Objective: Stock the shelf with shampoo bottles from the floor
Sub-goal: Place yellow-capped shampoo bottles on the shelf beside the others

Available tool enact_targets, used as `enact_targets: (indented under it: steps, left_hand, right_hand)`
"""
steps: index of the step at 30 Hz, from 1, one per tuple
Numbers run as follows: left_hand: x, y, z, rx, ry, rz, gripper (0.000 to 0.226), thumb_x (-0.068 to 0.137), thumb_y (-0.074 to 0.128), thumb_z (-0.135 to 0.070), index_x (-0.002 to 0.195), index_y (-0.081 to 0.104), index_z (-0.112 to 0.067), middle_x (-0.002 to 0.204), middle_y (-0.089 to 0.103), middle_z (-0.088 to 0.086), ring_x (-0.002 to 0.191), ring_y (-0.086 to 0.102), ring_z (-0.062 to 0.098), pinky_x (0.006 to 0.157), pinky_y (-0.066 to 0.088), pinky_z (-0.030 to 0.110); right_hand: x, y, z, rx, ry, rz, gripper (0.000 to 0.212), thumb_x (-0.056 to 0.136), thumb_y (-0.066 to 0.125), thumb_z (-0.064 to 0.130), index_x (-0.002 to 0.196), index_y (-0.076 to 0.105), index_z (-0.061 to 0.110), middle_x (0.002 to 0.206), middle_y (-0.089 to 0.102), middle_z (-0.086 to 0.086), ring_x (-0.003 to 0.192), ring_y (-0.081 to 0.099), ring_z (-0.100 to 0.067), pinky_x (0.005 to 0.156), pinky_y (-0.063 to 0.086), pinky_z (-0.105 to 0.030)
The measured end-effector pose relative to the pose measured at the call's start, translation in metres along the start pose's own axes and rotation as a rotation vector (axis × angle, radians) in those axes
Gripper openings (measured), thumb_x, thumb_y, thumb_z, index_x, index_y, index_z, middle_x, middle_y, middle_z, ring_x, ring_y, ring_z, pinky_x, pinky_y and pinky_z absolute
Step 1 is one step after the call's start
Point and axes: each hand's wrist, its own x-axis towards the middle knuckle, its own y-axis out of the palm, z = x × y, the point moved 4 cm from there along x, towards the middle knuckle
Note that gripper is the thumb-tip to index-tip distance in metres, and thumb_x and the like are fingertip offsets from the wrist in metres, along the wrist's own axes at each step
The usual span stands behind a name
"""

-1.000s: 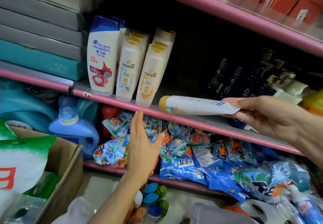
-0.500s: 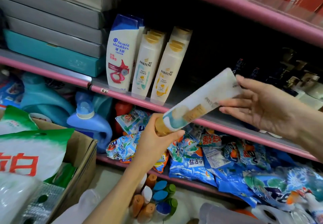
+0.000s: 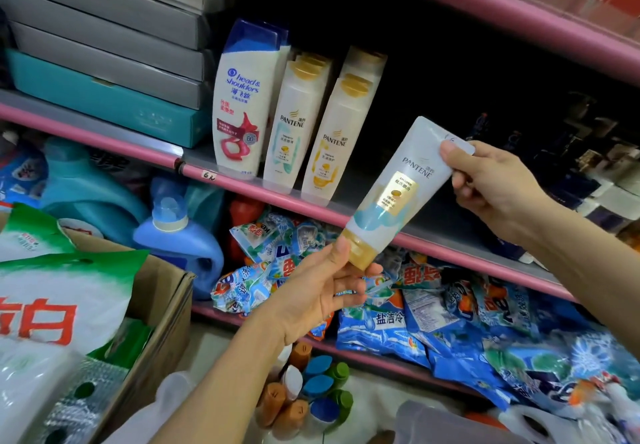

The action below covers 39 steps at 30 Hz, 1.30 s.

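Fingers both hands pinch Pantene tube | shelf: 3 shampoo btls upright

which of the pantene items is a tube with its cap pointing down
The Pantene tube held in both hands, gold cap lowest; the Pantene bottles on the shelf stand upright, caps on top.

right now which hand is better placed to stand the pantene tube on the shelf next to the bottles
Probably the right hand. It pinches the Pantene tube at its flat end, level with the open stretch of shelf beside the Pantene bottles. The left hand grips the gold cap from below the shelf edge.
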Motion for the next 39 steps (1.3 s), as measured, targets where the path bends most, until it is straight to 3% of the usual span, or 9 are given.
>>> enact_targets:
  steps: [8,11,13,16,18,23,28,34,39]
  left_hand:
    - [0.003,0.005,-0.004,-0.090,0.096,-0.035,0.062,0.073,0.066,-0.052,0.117,0.060,-0.009,0.094,0.071,0.010,0.066,0.060,0.010,0.072,0.056,0.029]
    - [0.009,0.010,-0.005,-0.108,0.120,-0.030,0.059,0.074,0.067,-0.051,0.119,0.062,-0.013,0.097,0.070,0.010,0.069,0.062,0.013,0.074,0.055,0.030]
    - [0.013,0.011,-0.011,0.043,0.152,-0.080,0.053,0.074,0.066,-0.055,0.119,0.062,-0.027,0.097,0.069,0.004,0.073,0.062,0.014,0.076,0.054,0.030]
    - [0.017,0.008,-0.024,0.367,0.219,-0.200,0.048,0.076,0.059,-0.064,0.117,0.057,-0.040,0.093,0.070,-0.010,0.077,0.066,0.013,0.077,0.054,0.025]
    - [0.018,0.004,-0.032,0.615,0.301,-0.331,0.045,0.079,0.051,-0.065,0.119,0.050,-0.044,0.098,0.067,-0.017,0.085,0.065,0.001,0.075,0.052,0.017]
    - [0.021,-0.018,-0.047,1.091,0.455,-0.838,0.062,0.087,0.045,-0.055,0.142,0.036,-0.027,0.133,0.047,-0.007,0.122,0.044,0.007,0.099,0.040,0.025]
    - [0.041,-0.026,-0.051,1.213,0.473,-0.912,0.061,0.093,0.046,-0.043,0.148,0.025,-0.028,0.150,0.031,-0.007,0.135,0.020,0.003,0.102,0.018,0.015]
    - [0.054,-0.023,-0.050,1.271,0.506,-0.949,0.069,0.091,0.048,-0.045,0.150,0.017,-0.028,0.151,0.027,-0.007,0.113,0.007,-0.009,0.097,0.015,0.016]
    - [0.057,-0.025,-0.051,1.304,0.553,-1.011,0.072,0.086,0.060,-0.038,0.148,0.027,-0.021,0.149,0.036,0.003,0.121,0.021,0.009,0.098,0.020,0.026]
  right_hand:
    - [-0.003,0.013,-0.009,0.065,0.066,0.103,0.024,0.083,0.068,0.040,0.076,0.059,0.019,0.055,0.041,0.008,0.046,0.031,-0.005,0.039,0.026,-0.015]
    - [-0.021,0.038,-0.034,-0.135,0.119,0.273,0.041,0.071,0.072,0.051,0.095,0.071,0.017,0.081,0.067,0.007,0.065,0.056,-0.010,0.060,0.045,-0.026]
    - [-0.027,0.052,-0.045,-0.088,0.087,0.337,0.043,0.075,0.072,0.043,0.110,0.068,0.019,0.101,0.074,0.000,0.086,0.068,-0.016,0.082,0.052,-0.035]
    - [-0.020,0.055,-0.051,0.153,0.096,0.382,0.039,0.080,0.070,0.027,0.114,0.065,0.009,0.102,0.074,-0.010,0.086,0.070,-0.025,0.078,0.055,-0.025]
    - [-0.009,0.049,-0.054,0.228,0.108,0.324,0.040,0.076,0.074,0.026,0.111,0.067,0.007,0.113,0.067,-0.024,0.091,0.060,-0.048,0.077,0.057,-0.026]
    - [0.036,0.021,-0.053,-0.070,-0.102,-0.032,0.046,0.062,0.081,0.036,0.104,0.066,0.023,0.099,0.074,0.010,0.096,0.068,-0.006,0.085,0.051,-0.030]
    - [0.084,0.021,-0.083,-0.170,-0.097,-0.142,0.036,0.072,0.082,0.019,0.103,0.064,0.017,0.098,0.071,0.004,0.091,0.066,-0.009,0.078,0.049,-0.025]
    - [0.133,0.037,-0.112,-0.177,-0.081,-0.178,0.044,0.075,0.080,0.022,0.114,0.061,0.015,0.104,0.068,0.004,0.095,0.064,-0.011,0.079,0.049,-0.026]
    - [0.171,0.054,-0.112,-0.212,-0.182,-0.172,0.043,0.078,0.077,0.017,0.113,0.052,0.018,0.106,0.060,0.005,0.092,0.058,-0.008,0.069,0.041,-0.011]
